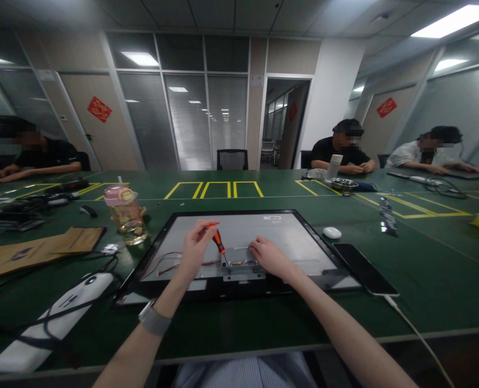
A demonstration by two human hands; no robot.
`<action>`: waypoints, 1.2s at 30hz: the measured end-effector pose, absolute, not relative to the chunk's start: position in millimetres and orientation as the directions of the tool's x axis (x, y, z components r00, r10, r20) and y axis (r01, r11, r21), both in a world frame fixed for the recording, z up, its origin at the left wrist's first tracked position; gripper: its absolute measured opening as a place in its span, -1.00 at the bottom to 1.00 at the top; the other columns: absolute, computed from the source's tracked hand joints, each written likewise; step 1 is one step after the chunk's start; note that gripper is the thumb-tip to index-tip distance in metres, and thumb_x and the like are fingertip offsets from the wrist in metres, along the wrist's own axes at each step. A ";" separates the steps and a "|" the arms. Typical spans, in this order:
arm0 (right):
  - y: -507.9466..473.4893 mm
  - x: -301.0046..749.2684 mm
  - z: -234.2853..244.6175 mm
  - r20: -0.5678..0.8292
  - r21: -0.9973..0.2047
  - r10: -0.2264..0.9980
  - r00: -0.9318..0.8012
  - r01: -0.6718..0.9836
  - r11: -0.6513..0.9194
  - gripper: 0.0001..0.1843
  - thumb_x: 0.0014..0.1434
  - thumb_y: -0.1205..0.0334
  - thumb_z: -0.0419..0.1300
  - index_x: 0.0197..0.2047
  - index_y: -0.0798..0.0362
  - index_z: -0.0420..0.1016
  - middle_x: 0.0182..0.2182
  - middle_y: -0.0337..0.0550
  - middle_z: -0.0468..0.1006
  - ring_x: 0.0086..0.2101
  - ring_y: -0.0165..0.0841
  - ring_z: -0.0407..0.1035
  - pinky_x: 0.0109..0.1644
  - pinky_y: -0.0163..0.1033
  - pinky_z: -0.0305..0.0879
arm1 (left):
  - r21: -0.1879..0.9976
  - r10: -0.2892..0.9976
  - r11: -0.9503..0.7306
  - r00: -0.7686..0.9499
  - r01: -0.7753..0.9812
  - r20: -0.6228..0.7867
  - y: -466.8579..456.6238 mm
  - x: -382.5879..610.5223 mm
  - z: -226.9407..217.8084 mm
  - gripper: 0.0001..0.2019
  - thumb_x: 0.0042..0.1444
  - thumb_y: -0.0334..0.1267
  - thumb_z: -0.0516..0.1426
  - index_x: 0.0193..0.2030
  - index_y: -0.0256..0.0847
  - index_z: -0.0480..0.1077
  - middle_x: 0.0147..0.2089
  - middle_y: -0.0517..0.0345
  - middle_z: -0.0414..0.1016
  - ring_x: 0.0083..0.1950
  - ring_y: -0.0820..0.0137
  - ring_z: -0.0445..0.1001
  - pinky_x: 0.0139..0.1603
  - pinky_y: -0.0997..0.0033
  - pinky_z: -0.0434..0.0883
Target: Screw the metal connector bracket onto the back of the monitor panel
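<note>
In the head view, my left hand (197, 245) is closed on the handle of an orange and black screwdriver (219, 241). The screwdriver tilts, its shaft pointing down at the left end of a metal bracket with ports (243, 269). Whether its tip touches a screw is too small to tell. My right hand (269, 256) rests at the bracket's right side with bent fingers; what the fingertips hold, if anything, is hidden. Beneath both hands a display panel (239, 229) lies back side up, with a black frame and a grey back. Thin wires (170, 265) run across its left part.
Left of the panel stand a pink-lidded cup (128, 215), a brown paper envelope (41, 248) and a white power strip (57, 318) with black cables. On the right lie a phone (364, 268) on a cable and a white earbud case (332, 233). Several people sit across the green table.
</note>
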State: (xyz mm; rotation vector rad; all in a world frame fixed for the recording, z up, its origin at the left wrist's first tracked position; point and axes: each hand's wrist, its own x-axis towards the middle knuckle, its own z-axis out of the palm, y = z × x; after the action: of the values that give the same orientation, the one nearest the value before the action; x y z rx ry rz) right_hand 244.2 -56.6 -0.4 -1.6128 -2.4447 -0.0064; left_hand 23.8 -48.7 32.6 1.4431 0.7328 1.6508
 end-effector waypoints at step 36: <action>-55.7 243.4 -0.8 0.170 -0.110 0.912 -0.374 0.912 0.395 -0.61 0.35 0.23 -0.18 -0.10 0.15 0.46 -0.20 0.03 0.44 -0.18 -0.28 0.35 -0.09 -0.26 0.16 | 0.828 0.891 -0.408 0.027 -0.385 0.452 -51.1 29.0 36.7 -0.73 0.08 -0.17 0.16 -0.14 -0.28 0.50 -0.17 -0.01 0.54 -0.10 0.32 0.48 -0.03 0.34 0.37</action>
State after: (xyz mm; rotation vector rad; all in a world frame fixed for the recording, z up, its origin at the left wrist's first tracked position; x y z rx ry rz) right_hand 243.4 -55.7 -0.8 -1.6239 -2.4475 -0.0036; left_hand 29.0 -51.1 36.7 1.2768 0.5859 1.5912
